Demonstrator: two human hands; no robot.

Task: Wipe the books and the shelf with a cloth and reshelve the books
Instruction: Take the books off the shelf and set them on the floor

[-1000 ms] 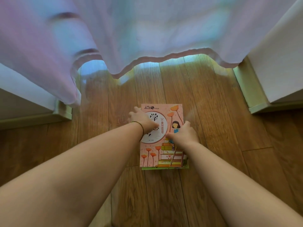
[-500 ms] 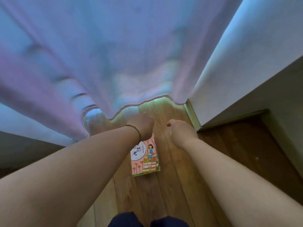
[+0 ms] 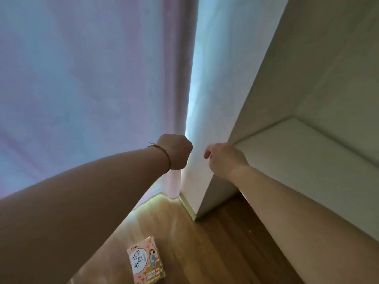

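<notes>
Books stacked on floor

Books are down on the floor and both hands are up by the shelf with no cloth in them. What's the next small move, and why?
Probably fetch the cloth. The left hand is curled and holds nothing, the right hand hangs loosely at the shelf edge, and no cloth shows. The shelf board looks bare, and the books lie stacked on the floor, so wiping seems to come next.

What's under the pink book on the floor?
Under the pink book a green edge of another book peeks out, lying on the wooden floor. Its cover is hidden, and so is anything further below.
</notes>
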